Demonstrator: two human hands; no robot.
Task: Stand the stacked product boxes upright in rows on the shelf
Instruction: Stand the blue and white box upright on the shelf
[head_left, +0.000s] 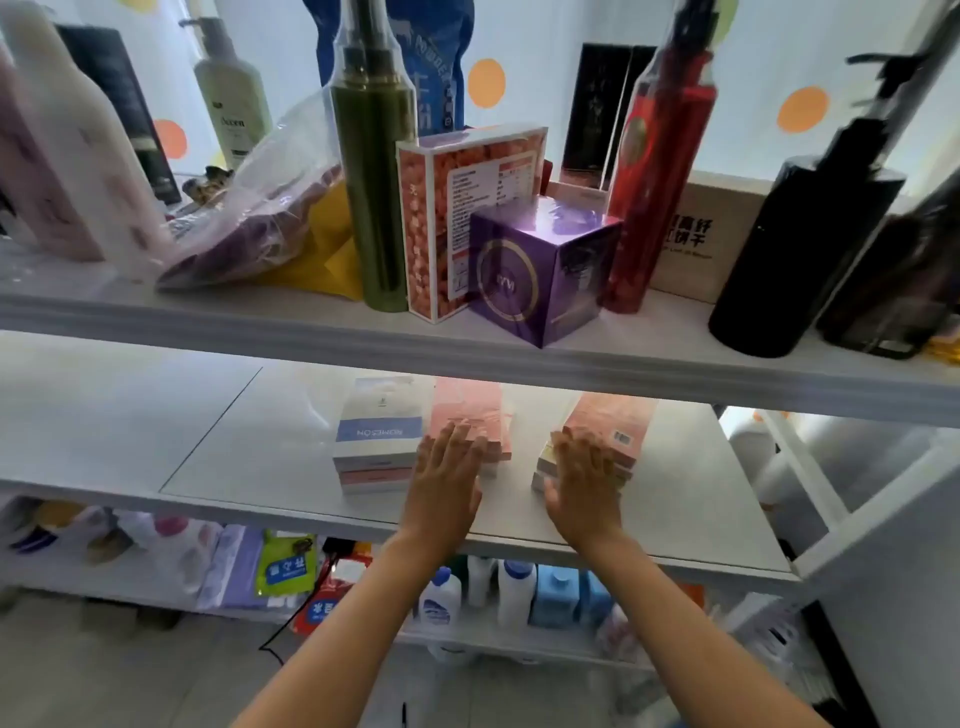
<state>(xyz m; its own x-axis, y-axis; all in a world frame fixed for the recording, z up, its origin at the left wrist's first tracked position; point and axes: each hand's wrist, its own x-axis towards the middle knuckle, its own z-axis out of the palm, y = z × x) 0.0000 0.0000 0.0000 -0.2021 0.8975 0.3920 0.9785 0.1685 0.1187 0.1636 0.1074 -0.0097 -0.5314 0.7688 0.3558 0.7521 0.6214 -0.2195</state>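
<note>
On middle shelf (675, 499), flat-stacked pink boxes (470, 410).

three box stacks (378, 441), two hands (447, 483)

So there are three little stacks of flat product boxes on the middle shelf (675, 493), all lying flat, none standing up. The white and blue stack (376, 441) sits just left of the left hand's fingers (457, 441), two or three boxes high, its printed name reading upside down. The pink stack (475, 415) lies right under those fingers. Under the right hand's fingers (584, 449) is the salmon-pink stack (610, 421), with a barcode label just beside the fingertips.
</note>
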